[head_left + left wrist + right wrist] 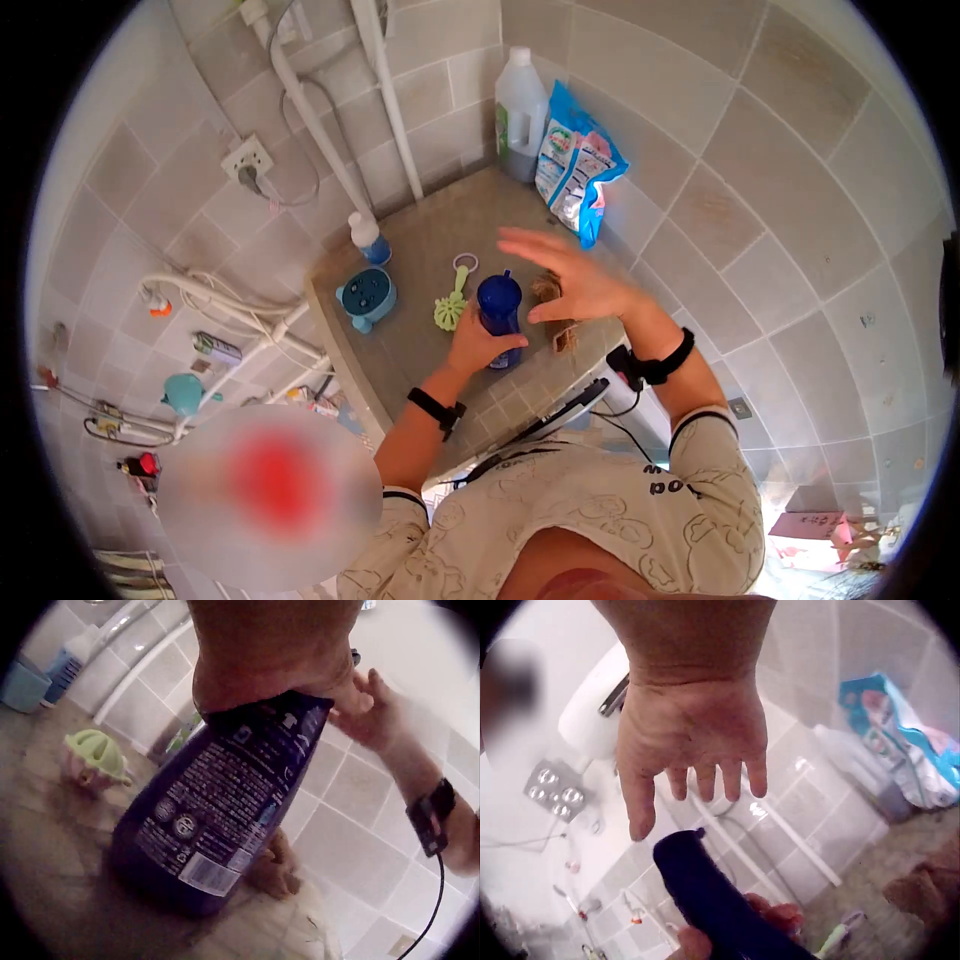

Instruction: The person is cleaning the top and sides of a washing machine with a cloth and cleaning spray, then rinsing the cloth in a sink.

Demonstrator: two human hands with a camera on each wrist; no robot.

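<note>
A dark blue detergent bottle (499, 293) stands on the stone-grey counter. My left hand (477, 345) grips it around its upper body; the left wrist view shows its printed label with a barcode on the bottle (202, 817). Beside the cap, my right hand (577, 278) is held with fingers spread and thumb apart, and the right wrist view shows its bare palm above the bottle top (679, 847). Left of the bottle lies a light green scrubbing brush (452, 308) with a ring on its handle. A crumpled brown object (563, 338) lies to its right, partly behind my right hand.
On the counter (425, 225), a teal cup (368, 295) and a white-and-blue bottle (370, 240) stand at the left. A translucent jug (520, 120) and a blue-and-white bag (580, 170) stand against the tiled wall at the back. White pipes (320, 125) run up the wall.
</note>
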